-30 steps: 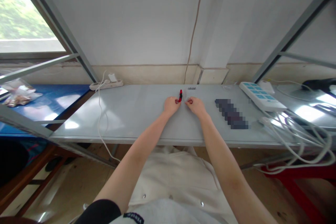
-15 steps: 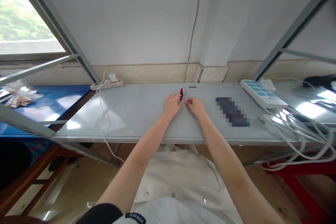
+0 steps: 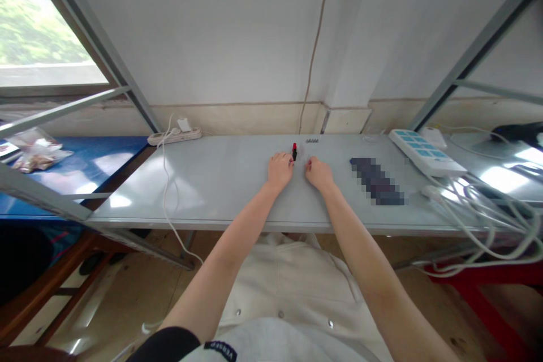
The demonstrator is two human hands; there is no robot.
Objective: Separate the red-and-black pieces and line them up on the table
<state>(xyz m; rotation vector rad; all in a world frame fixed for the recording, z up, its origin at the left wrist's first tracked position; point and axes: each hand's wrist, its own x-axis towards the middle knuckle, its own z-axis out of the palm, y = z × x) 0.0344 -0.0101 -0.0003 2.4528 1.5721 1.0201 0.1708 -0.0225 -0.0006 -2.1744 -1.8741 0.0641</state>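
On the grey tabletop [image 3: 220, 181], a small red-and-black object [image 3: 294, 152] shows just beyond the fingertips of my left hand [image 3: 280, 171]. Those fingers are curled in, and a speck of red shows at the tips; what they grip is too small to name. My right hand [image 3: 319, 172] rests a little to the right, thumb and fingers pinched together, their contents hidden. Between and beyond the hands lies a small clear, plastic-looking piece [image 3: 301, 150]. Farther back is a short row of several tiny dark pieces [image 3: 312, 140].
A blurred dark object [image 3: 377, 182] lies right of my hands. Beyond it are a white power strip [image 3: 426, 153] and tangled white cables [image 3: 487, 215]. At the back left, another power strip [image 3: 175, 136] trails a cord over the front edge. Metal posts stand at both sides.
My right hand has drawn slightly right, away from the left hand and the clear piece. The pale and red part seen at my left fingertips is now mostly hidden.
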